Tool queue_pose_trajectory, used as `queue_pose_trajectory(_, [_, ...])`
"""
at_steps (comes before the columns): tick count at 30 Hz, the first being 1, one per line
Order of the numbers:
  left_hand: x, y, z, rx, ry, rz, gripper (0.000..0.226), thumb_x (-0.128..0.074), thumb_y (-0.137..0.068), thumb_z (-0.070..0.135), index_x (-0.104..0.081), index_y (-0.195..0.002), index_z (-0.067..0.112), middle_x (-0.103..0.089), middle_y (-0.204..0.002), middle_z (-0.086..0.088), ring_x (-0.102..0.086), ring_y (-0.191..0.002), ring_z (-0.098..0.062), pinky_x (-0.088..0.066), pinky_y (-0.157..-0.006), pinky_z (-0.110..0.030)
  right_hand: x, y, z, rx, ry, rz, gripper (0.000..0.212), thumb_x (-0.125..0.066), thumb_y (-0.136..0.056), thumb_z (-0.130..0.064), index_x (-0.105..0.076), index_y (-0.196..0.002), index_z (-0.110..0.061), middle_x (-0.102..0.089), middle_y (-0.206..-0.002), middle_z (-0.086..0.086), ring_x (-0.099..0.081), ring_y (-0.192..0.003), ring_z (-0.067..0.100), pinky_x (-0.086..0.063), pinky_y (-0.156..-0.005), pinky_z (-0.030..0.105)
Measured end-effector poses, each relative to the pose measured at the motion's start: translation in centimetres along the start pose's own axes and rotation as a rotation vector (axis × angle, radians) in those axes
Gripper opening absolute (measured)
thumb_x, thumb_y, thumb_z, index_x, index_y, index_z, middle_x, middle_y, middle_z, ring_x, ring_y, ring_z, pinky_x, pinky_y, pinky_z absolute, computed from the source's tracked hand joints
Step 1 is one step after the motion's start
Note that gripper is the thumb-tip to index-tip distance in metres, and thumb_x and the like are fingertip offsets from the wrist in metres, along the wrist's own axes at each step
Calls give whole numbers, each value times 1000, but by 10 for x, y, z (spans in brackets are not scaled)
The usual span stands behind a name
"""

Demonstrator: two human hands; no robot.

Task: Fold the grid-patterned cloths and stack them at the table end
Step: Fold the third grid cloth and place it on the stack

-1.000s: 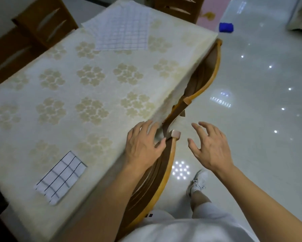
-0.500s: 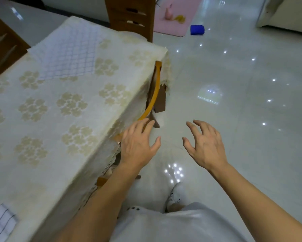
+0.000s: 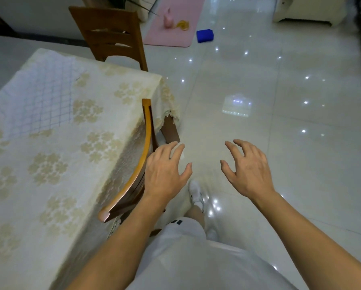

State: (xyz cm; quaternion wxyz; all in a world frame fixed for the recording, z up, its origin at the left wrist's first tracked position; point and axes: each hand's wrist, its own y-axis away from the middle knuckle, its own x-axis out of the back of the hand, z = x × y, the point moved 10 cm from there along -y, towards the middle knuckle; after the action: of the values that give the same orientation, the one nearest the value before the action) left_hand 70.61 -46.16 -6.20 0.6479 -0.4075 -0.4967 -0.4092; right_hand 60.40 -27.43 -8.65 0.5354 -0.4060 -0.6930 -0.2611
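A white cloth with a thin blue grid [image 3: 37, 99] lies spread flat near the far end of the table [image 3: 56, 185], which wears a cream cloth with gold flowers. My left hand [image 3: 165, 172] hovers empty beside the table's right edge, just right of a tucked-in chair's curved back [image 3: 142, 153], fingers relaxed. My right hand [image 3: 248, 168] hangs over the floor further right, fingers spread and holding nothing. The small folded cloth with black grid lines is out of view.
A second wooden chair [image 3: 112, 36] stands at the table's far end. On the glossy tiled floor [image 3: 279, 143] beyond lie a pink mat [image 3: 173, 26] and a blue block [image 3: 205, 35]. My legs and a white shoe [image 3: 196, 193] are below.
I have walked along the table's right side toward its far end. My left hand came off the chair back, and the small black-grid cloth slid out of the frame.
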Motion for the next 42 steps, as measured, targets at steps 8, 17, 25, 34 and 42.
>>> queue_pose_trajectory(8, [-32, -123, -5, -41, 15, 14, 55, -53, -89, 50, -56, -135, 20, -56, -138, -2, -52, -125, -22, -45, -98, -40, -7, -121, 23, 2, 52, 2, 52, -55, -94, -44, -54, -138, -17, -56, -137, 11, -52, -125, 31, -40, -105, 47])
queue_pose_trajectory(17, [-47, -277, -48, 23, 69, 0, 58, -46, -91, 56, -55, -136, 21, -54, -142, -4, -51, -128, -26, -46, -103, -46, -9, -287, 16, 35, 47, -32, 57, -42, -93, -50, -53, -140, -18, -54, -139, 8, -49, -127, 29, -38, -108, 45])
queue_pose_trajectory(25, [-58, -363, -73, 104, 34, -65, 60, -47, -91, 60, -47, -142, 28, -48, -149, 1, -45, -135, -21, -39, -112, -42, -22, -382, 14, 61, 55, -40, 55, -47, -93, -48, -54, -139, -18, -56, -139, 9, -52, -126, 29, -39, -107, 46])
queue_pose_trajectory(34, [-73, -475, -94, 151, -12, -69, 61, -47, -93, 60, -47, -144, 27, -46, -151, 0, -43, -136, -22, -37, -111, -40, -41, -505, 22, 136, 15, -51, 53, -53, -94, -44, -54, -140, -18, -55, -140, 10, -50, -129, 30, -38, -108, 47])
queue_pose_trajectory(42, [-86, -623, -97, 243, -43, -72, 61, -42, -94, 61, -43, -145, 28, -44, -151, 2, -42, -136, -21, -39, -109, -40, -44, -661, 52, 234, -16, -56, 53, -59, -92, -43, -55, -138, -17, -57, -138, 10, -53, -127, 31, -41, -106, 48])
